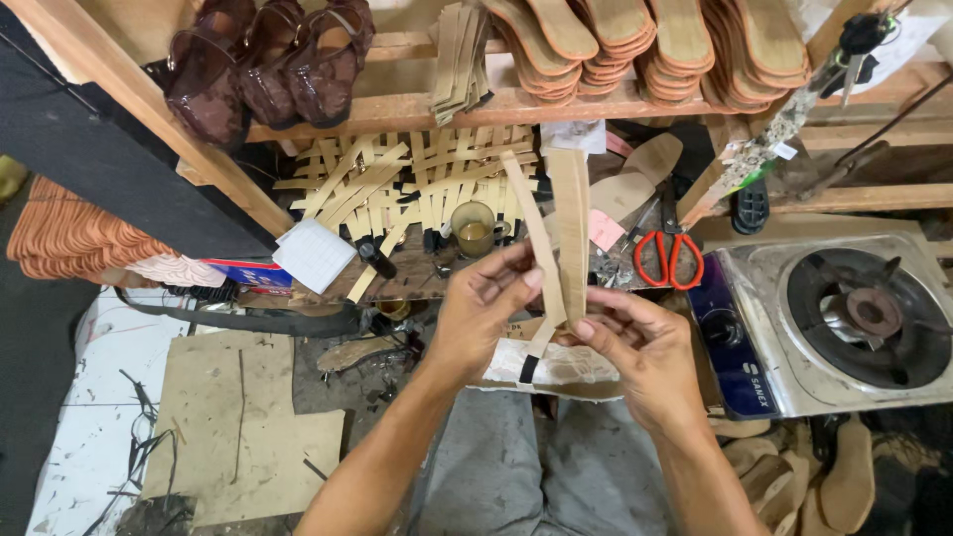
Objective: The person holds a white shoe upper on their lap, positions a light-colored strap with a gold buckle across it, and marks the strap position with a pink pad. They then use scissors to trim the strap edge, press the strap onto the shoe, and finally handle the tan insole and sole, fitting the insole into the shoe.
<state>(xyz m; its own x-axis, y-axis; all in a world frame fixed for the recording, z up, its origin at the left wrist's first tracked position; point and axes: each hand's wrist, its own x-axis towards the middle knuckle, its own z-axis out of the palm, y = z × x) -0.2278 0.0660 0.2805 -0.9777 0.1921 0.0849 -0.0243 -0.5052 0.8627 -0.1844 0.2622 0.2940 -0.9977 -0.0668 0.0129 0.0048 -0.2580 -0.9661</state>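
Left hand (483,316) and right hand (635,349) both pinching long tan leather straps (570,223) at frame centre, strap ends fanning toward 12 o'clock; red-handled scissors (668,260) at 1 o'clock, silver single-burner gas stove (854,318) at 3 o'clock

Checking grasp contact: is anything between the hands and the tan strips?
Nothing visible. The left hand and right hand both pinch the tan strips directly with bare fingers, holding them upright above the lap. The scissors and glass lie behind, apart.
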